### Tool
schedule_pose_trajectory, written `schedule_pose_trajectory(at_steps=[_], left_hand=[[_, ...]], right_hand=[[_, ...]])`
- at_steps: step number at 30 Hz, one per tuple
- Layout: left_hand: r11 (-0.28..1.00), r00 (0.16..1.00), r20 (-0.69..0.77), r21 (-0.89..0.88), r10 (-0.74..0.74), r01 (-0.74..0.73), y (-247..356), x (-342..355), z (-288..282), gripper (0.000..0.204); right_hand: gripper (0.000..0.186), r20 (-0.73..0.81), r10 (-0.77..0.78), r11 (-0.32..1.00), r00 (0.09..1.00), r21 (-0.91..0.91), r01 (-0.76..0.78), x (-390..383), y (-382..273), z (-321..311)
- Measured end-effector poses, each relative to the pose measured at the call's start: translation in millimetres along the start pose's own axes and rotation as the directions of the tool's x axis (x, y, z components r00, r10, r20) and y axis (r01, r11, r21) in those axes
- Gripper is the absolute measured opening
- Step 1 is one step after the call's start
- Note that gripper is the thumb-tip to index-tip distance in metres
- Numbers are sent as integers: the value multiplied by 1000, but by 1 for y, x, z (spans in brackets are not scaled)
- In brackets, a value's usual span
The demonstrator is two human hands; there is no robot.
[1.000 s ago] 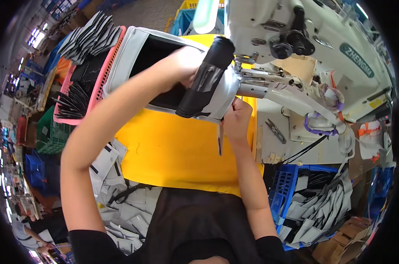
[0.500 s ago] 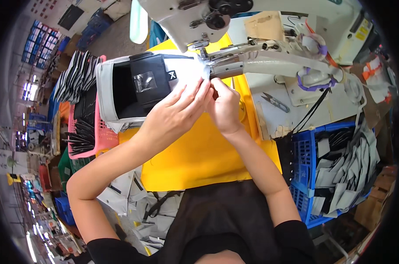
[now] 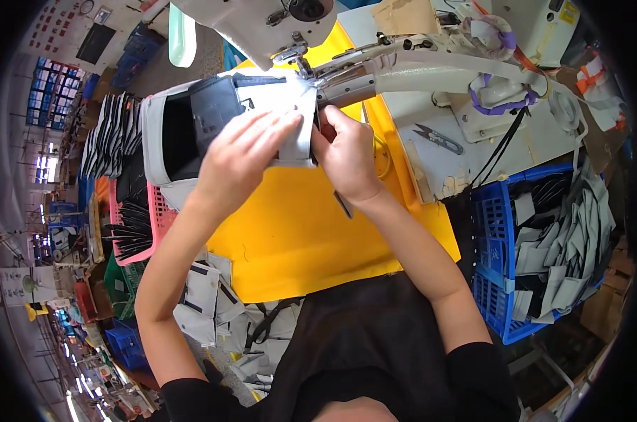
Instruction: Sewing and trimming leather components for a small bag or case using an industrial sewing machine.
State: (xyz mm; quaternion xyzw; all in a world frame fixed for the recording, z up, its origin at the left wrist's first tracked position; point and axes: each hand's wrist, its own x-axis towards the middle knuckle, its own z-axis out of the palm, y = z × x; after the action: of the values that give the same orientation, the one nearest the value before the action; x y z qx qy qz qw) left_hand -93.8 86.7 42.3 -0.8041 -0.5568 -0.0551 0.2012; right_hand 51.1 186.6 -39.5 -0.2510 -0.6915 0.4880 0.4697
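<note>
A grey and black boxy fabric bag (image 3: 154,141) lies under the head of a sewing machine (image 3: 283,35), its right edge at the needle and presser foot. My left hand (image 3: 237,162) rests on the bag's light panel with its fingers stretched out flat. My right hand (image 3: 350,155) is closed in a pinch at the bag's right edge, just below the machine's narrow arm (image 3: 346,88). From beneath that hand hangs the end of a thin dark strip (image 3: 344,204). A bright lamp glare washes out the panel near the needle.
A yellow cloth (image 3: 311,239) covers the work surface. Thread snips (image 3: 439,138) lie right of it; yellow-handled scissors (image 3: 382,158) are partly hidden by my right hand. A blue crate (image 3: 498,274) of grey pieces stands right, a pink basket (image 3: 165,218) left.
The bag's right edge has swung lower, showing more of the light panel. My left hand has slid left and down off the edge. The dark strip now shows under my right hand.
</note>
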Motion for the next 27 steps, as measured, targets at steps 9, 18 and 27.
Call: schedule_pose_trajectory(at_steps=[9, 18, 27], left_hand=[[911, 977, 135, -359, -165, 203, 1, 21, -30, 53], [864, 911, 353, -367, -214, 346, 2, 47, -44, 56], [791, 936, 306, -522, -174, 318, -22, 50, -35, 54]], right_hand=[[19, 78, 38, 992, 996, 116, -47, 2, -1, -3], [16, 303, 255, 854, 918, 375, -361, 27, -7, -27], [8, 376, 68, 995, 924, -94, -36, 3, -3, -73]])
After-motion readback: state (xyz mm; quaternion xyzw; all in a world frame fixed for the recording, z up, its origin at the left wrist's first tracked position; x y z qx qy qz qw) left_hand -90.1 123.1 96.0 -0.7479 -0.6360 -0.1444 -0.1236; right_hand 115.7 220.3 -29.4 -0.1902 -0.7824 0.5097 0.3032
